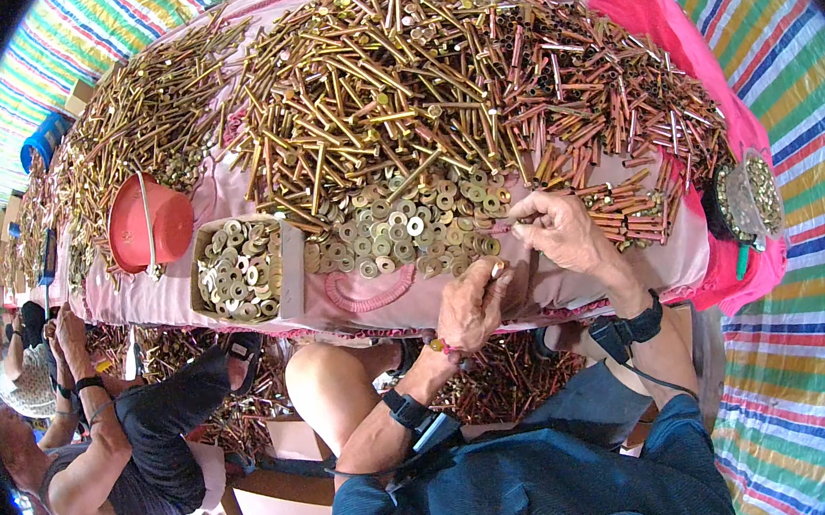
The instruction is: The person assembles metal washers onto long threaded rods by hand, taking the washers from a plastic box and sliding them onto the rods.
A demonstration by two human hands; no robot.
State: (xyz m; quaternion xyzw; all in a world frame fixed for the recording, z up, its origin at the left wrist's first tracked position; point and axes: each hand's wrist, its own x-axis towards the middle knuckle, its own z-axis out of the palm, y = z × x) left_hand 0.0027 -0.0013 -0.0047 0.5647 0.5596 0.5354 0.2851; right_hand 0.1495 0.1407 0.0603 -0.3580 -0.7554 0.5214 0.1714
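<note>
My left hand (pixel 471 307) is closed near the table's front edge. A small pale end shows at its fingertips, but what it holds is mostly hidden. To its right and a little farther forward, my right hand (pixel 568 233) pinches thumb and forefinger together; anything between them is too small to name. Loose metal washers (pixel 414 227) lie in a heap just left of both hands. Beyond them rises a big pile of brass-coloured bolts (pixel 364 87). Reddish metal sleeves (pixel 585 78) spread over the right part, and short reddish rods (pixel 634 214) lie beside my right hand.
A cardboard box of washers (pixel 238 271) and a red bucket (pixel 152 222) stand at left. A clear tub of small parts (pixel 753 192) sits at the right edge, near a green-handled tool (pixel 743 261). A co-worker (pixel 99 431) sits at left. More metal pieces (pixel 511 383) lie below the table.
</note>
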